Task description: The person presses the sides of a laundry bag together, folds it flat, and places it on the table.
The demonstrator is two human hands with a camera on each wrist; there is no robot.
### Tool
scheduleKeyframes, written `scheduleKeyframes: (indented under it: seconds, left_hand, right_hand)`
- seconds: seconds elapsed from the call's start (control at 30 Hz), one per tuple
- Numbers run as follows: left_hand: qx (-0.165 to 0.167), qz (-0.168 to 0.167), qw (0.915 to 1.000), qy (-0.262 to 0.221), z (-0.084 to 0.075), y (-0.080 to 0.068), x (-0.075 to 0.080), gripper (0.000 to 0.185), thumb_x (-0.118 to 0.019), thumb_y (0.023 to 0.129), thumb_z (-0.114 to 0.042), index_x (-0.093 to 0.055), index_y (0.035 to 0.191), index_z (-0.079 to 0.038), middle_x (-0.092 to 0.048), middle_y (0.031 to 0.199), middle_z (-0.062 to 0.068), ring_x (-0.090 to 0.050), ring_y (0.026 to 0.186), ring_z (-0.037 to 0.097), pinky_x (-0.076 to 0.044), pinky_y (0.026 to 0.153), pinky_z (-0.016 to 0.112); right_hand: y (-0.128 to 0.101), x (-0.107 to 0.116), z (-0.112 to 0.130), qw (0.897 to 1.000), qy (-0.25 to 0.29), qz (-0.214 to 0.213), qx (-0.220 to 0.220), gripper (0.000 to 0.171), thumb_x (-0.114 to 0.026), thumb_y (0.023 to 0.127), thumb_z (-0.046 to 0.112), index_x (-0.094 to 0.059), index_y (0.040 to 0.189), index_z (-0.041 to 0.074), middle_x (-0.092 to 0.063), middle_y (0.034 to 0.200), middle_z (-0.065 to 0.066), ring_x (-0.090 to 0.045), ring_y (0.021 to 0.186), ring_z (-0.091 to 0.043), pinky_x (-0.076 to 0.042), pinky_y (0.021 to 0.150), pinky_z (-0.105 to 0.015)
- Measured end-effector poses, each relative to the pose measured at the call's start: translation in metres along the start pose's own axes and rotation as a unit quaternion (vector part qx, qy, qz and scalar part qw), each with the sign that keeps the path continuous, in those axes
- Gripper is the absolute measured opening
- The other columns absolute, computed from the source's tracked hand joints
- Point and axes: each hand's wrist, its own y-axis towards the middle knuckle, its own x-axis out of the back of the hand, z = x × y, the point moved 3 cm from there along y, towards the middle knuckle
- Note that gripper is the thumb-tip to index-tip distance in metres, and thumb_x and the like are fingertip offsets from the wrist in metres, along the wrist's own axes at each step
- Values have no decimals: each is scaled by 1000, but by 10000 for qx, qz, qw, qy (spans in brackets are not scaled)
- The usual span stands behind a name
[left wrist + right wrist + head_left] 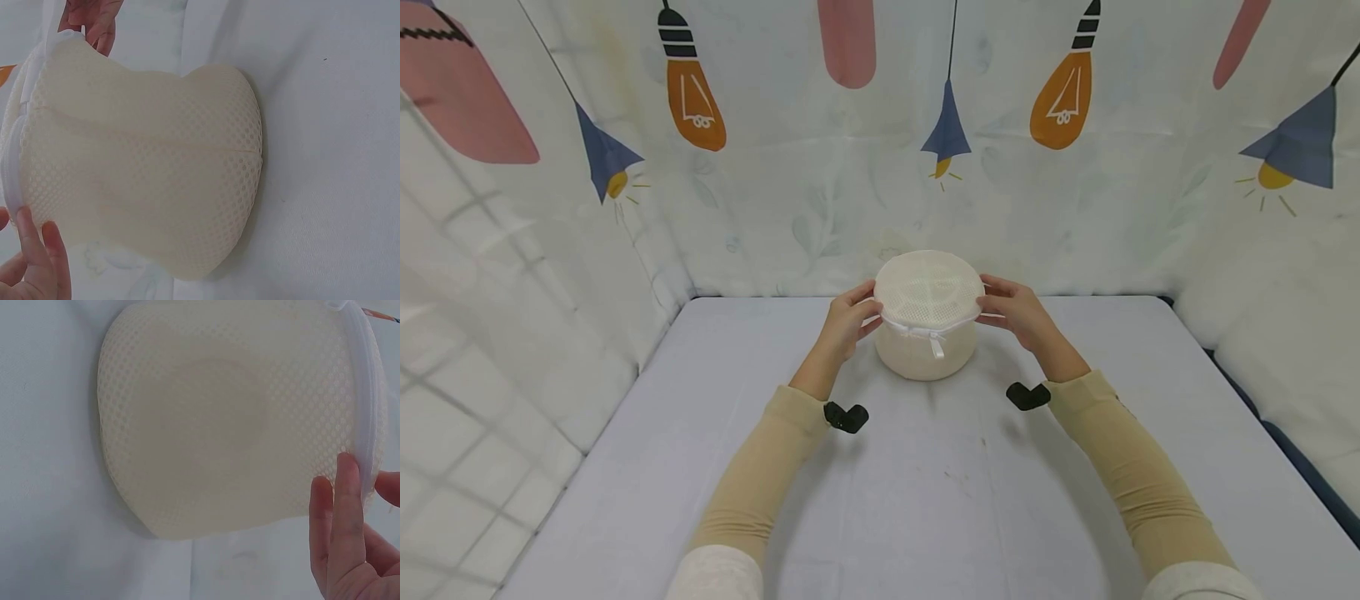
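Observation:
A round cream mesh bag with a white zipper band and pull tab stands on the pale table near the back wall. My left hand pinches its upper rim on the left side, my right hand pinches the rim on the right. In the left wrist view the mesh bag fills the frame, with my left fingertips on the white rim and the other hand's fingers at the top. The right wrist view shows the mesh bag with my right fingers on the zipper band.
A patterned curtain with lamp prints closes off the back and sides. A white padded wall stands at the right. The table surface stretches bare in front of the bag. Black wrist cameras sit on both sleeves.

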Motion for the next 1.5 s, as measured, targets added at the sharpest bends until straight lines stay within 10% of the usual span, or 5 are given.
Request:
scheduleKeyframes:
  seconds: [1.13,1.5]
  left_hand:
    - [132,-5,9999,-44,7,2,4,63,-60,95,3,-44,156,-5,-48,153,9,-60,110,17,-51,102,36]
    - [119,5,9999,-8,10,2,5,64,-60,95,3,-43,156,-5,-47,153,9,-60,103,14,-51,103,36]
  right_hand:
    - [6,-2,-9,10000,68,43,0,63,-57,103,4,-32,161,5,-41,156,-21,-58,118,-23,-45,110,-46]
    - [6,-1,-11,9999,33,99,2,64,-56,103,3,-30,161,5,-40,157,-21,-56,121,-26,-54,98,-31]
